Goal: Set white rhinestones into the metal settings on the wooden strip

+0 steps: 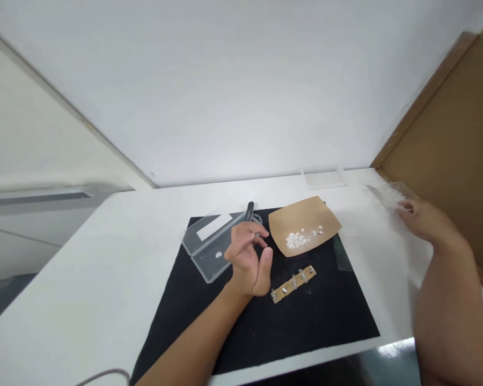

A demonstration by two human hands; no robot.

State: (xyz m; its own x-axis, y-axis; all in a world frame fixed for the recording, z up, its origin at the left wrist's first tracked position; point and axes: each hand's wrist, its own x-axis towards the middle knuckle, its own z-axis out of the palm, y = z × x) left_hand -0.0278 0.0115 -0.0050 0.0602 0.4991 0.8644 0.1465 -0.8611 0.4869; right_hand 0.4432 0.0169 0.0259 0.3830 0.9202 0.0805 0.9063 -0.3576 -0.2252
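Observation:
My left hand hovers over the black mat, palm up, with loosely bent fingers and the thumb apart; nothing shows in its grasp. Partly behind it lies a hinged clear plastic case with a white strip on it, and a black handle sticks out past the fingers. Below right of that hand is a narrow tan strip carrying small metal and clear pieces. At the far right, my right hand pinches the edge of a blurred clear plastic item, a bag or box I cannot tell apart.
A brown paper sheet with small white bits lies on the black mat. Behind it is a shallow clear tray near the wall. A cardboard panel borders the white table on the right.

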